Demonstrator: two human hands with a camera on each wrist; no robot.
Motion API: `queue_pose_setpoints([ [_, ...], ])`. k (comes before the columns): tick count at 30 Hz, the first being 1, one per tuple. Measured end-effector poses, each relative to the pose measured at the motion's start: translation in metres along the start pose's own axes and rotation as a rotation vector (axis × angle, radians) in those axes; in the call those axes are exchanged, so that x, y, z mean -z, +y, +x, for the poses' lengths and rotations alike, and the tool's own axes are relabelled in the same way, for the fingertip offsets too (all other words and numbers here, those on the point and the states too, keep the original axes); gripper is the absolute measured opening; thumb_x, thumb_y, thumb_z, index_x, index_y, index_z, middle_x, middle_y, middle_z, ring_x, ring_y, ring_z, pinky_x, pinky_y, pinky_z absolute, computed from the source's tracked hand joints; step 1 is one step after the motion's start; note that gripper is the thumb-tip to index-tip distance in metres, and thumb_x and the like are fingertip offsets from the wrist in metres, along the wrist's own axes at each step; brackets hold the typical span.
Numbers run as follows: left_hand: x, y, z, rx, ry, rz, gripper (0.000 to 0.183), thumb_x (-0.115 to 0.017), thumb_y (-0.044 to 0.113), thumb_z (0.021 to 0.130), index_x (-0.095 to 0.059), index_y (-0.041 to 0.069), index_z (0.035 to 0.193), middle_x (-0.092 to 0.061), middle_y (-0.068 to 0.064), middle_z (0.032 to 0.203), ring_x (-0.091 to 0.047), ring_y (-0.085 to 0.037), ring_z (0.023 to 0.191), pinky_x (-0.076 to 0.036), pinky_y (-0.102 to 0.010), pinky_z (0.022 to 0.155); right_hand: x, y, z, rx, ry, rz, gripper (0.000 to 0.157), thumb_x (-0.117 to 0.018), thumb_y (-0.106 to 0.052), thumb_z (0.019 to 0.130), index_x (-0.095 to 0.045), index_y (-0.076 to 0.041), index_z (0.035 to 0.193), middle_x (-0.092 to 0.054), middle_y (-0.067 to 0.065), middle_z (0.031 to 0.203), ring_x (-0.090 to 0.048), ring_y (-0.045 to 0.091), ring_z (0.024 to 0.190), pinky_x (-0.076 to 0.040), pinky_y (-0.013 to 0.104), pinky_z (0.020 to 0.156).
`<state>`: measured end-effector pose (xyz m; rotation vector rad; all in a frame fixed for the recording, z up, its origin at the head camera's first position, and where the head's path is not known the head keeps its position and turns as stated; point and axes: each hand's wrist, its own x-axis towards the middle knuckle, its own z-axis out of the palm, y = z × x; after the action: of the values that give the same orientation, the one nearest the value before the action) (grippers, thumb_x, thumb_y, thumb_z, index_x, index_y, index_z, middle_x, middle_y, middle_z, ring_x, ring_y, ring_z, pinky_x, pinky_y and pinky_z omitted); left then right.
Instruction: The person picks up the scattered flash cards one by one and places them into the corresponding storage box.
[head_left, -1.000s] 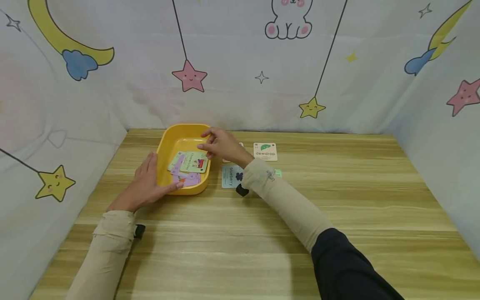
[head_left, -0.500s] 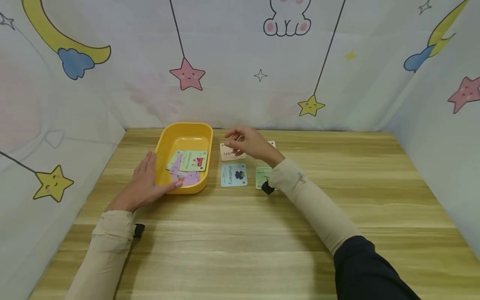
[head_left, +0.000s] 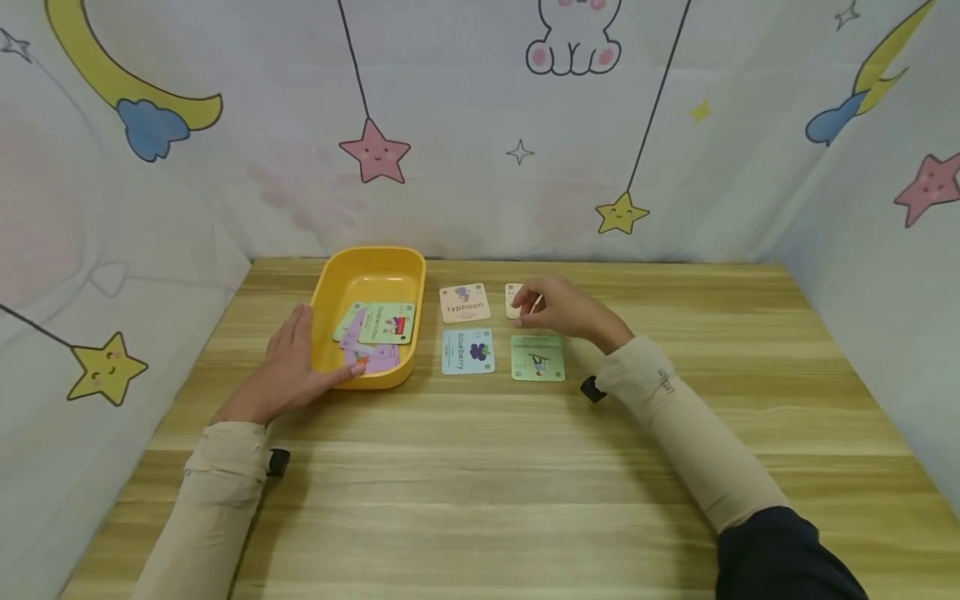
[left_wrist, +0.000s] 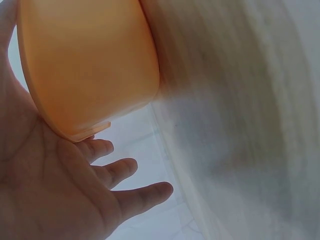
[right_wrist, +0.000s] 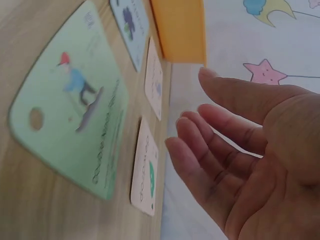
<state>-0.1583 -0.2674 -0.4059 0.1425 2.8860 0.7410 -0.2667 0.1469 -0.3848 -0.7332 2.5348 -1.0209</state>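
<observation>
My left hand (head_left: 288, 367) rests against the near left corner of a yellow plastic tray (head_left: 327, 292). Its thumb lies over the front rim, and the left wrist view shows the fingers (left_wrist: 145, 196) stretched out past the tray's wall. Above the dewdrop card (head_left: 512, 302) hovers my right hand (head_left: 566, 308), covering much of that card. In the right wrist view its thumb and loosely bent fingers are apart with nothing between them. Flat on the table beside it lie a typhoon card (head_left: 465, 303), a blueberry card (head_left: 468, 351) and a green card with a skiing figure (head_left: 537, 358).
Inside the tray lie several cards, among them a green Children's Day card (head_left: 387, 323) on top of purple ones (head_left: 372, 358). A white cloth backdrop (head_left: 465, 225) with printed stars stands along the back and both sides of the wooden table (head_left: 480, 500).
My right hand has moved right from above the tray, past the typhoon card, to the dewdrop card. The typhoon, blueberry and green cards have come into full view. The left hand stays on the tray.
</observation>
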Motion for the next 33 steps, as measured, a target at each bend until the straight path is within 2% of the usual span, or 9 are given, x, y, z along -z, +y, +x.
queue_pose_setpoints([
  [8,-0.001,0.002,-0.002,0.018,-0.019,-0.005,0.132,-0.065,0.074,0.084,0.015,-0.001,0.159,0.015,-0.025,0.167,0.004,-0.049,0.153,-0.01,-0.07,0.118,0.001,0.017,-0.019,-0.067,-0.008,-0.019,0.036,-0.079,-0.017,0.091,-0.066,0.001,0.119,-0.067,0.01,0.107,-0.063,0.025,0.099,-0.054,0.04,0.09],
  [14,0.001,0.003,0.0,0.02,-0.018,-0.001,0.133,-0.065,0.075,0.083,0.016,0.001,0.159,0.016,-0.023,0.167,0.005,-0.049,0.153,-0.01,-0.07,0.119,0.005,0.028,-0.025,-0.075,0.011,-0.023,0.036,-0.081,-0.016,0.089,-0.066,0.001,0.116,-0.067,0.012,0.107,-0.063,0.025,0.097,-0.054,0.04,0.088],
  [17,0.001,0.002,0.0,0.017,-0.016,-0.003,0.133,-0.065,0.074,0.084,0.016,0.001,0.159,0.016,-0.023,0.167,0.005,-0.049,0.153,-0.01,-0.071,0.118,0.005,0.032,-0.027,-0.096,0.018,-0.038,0.042,-0.085,-0.016,0.085,-0.065,0.001,0.118,-0.066,0.013,0.108,-0.061,0.025,0.098,-0.052,0.04,0.09],
  [21,0.001,0.001,-0.001,0.017,-0.016,-0.009,0.133,-0.064,0.075,0.083,0.016,0.001,0.159,0.016,-0.023,0.167,0.005,-0.048,0.153,-0.011,-0.072,0.118,0.001,0.036,-0.032,-0.133,0.007,-0.136,0.057,-0.09,-0.02,0.079,-0.062,0.0,0.124,-0.061,0.012,0.115,-0.056,0.027,0.105,-0.049,0.043,0.096],
  [24,0.0,0.001,-0.001,0.018,-0.019,-0.011,0.133,-0.064,0.075,0.083,0.016,0.001,0.159,0.017,-0.023,0.167,0.006,-0.048,0.153,-0.011,-0.072,0.117,-0.002,0.037,-0.035,-0.143,-0.019,-0.231,0.062,-0.09,-0.024,0.078,-0.06,-0.001,0.126,-0.058,0.012,0.121,-0.053,0.027,0.111,-0.047,0.045,0.1],
  [27,0.0,0.0,-0.002,0.021,-0.023,-0.009,0.133,-0.064,0.075,0.083,0.017,0.001,0.159,0.017,-0.023,0.167,0.006,-0.048,0.153,-0.012,-0.072,0.117,-0.003,0.036,-0.037,-0.14,-0.031,-0.271,0.055,-0.09,-0.024,0.079,-0.062,-0.003,0.121,-0.056,0.011,0.121,-0.052,0.026,0.11,-0.046,0.044,0.098],
  [33,0.001,0.002,-0.002,0.018,-0.019,-0.005,0.132,-0.065,0.073,0.084,0.015,-0.001,0.159,0.016,-0.024,0.167,0.005,-0.049,0.153,-0.011,-0.071,0.118,-0.002,0.031,-0.036,-0.127,-0.059,-0.283,0.034,-0.088,-0.019,0.081,-0.067,-0.005,0.104,-0.055,0.011,0.108,-0.046,0.024,0.095,-0.042,0.039,0.082],
])
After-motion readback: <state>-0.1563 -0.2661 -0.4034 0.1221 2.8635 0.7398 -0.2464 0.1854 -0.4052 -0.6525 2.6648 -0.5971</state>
